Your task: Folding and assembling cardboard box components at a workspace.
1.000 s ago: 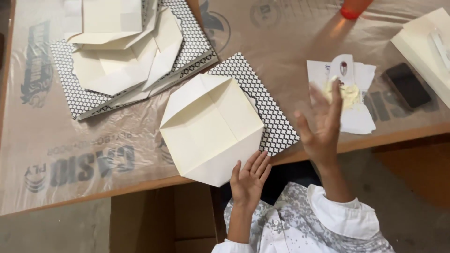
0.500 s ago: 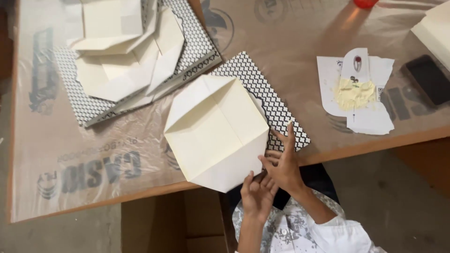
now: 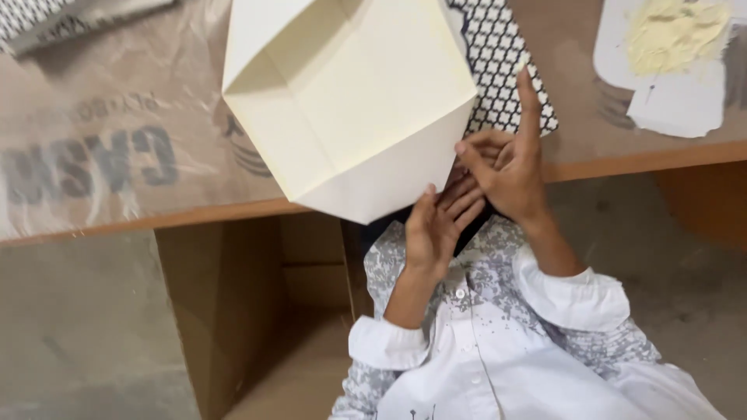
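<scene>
A cream folded paper with sharp creases lies on the brown table, its lower corner hanging past the front edge. My left hand reaches up from below, fingers extended and touching the paper's lower right edge. Just right of it, my right hand has its thumb on that same edge, the index finger pointing up and the other fingers curled. The two hands touch each other. Whether the right hand pinches the paper is unclear.
A black-and-white patterned sheet lies under the cream paper. A white sheet with yellowish paste sits at the right. A patterned stack's corner shows top left. A cardboard box stands under the table.
My right hand came down from above the table to the cream paper's lower right edge and met my left hand there. The view has closed in on the paper.
</scene>
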